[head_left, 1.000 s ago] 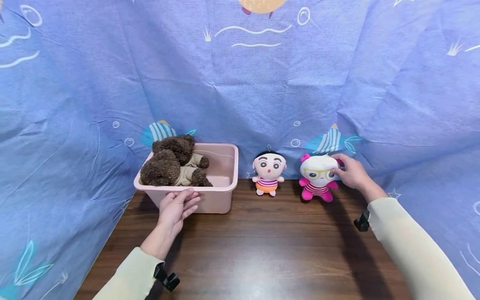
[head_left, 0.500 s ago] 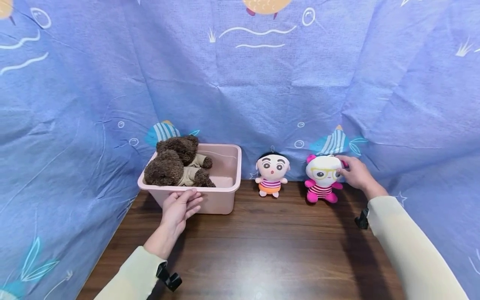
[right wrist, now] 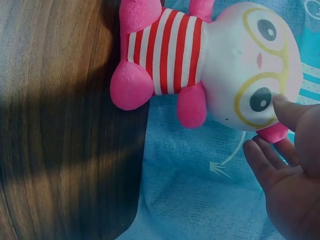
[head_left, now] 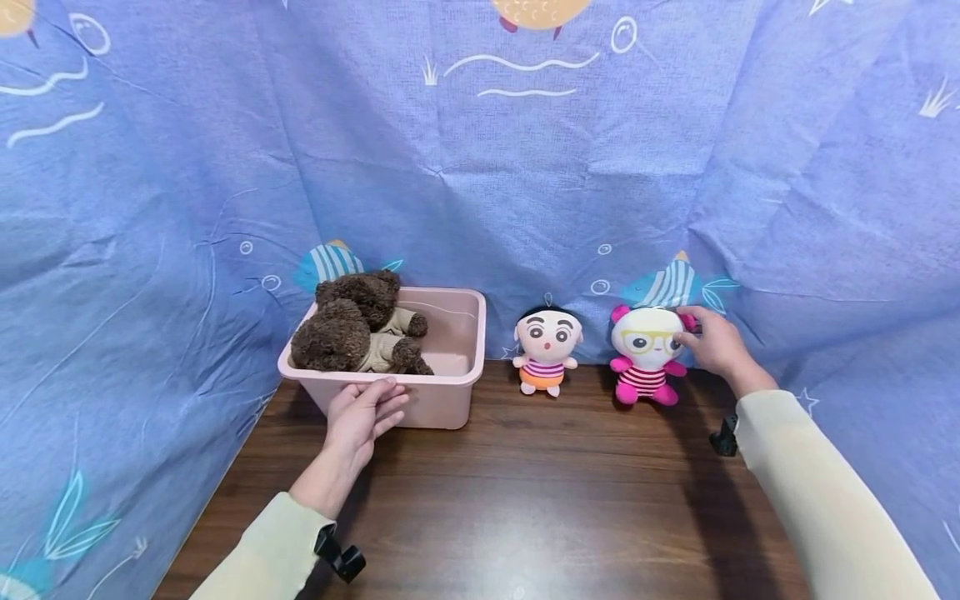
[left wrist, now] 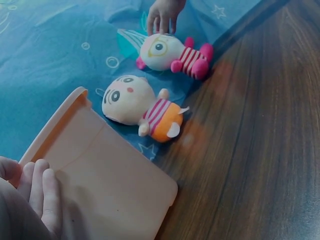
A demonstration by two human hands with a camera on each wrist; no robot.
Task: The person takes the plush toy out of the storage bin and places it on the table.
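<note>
In the head view, my left hand (head_left: 362, 417) holds the front rim of a pink plastic bin (head_left: 442, 404), thumb near the lip and fingers against the outer wall. Two brown plush bears (head_left: 330, 337) in beige knit clothes lie side by side inside it. At the right, a plush panda (head_left: 647, 342) with pink limbs, yellow glasses and a red-striped body sits upright against the cloth. My right hand (head_left: 712, 343) pinches the side of its head by the ear; in the right wrist view the thumb lies on its face (right wrist: 262, 65), with the fingers by the pink ear (right wrist: 274, 132).
A plush boy doll (head_left: 547, 342) with a striped top and orange shorts sits between the bin and the panda. Blue sea-print cloth (head_left: 480, 183) hangs behind and at both sides of the brown wooden table (head_left: 517, 500).
The view has shifted slightly, so everything appears a little further right. The panda's head has straightened a bit under my right hand. My left hand stays at the bin's rim.
</note>
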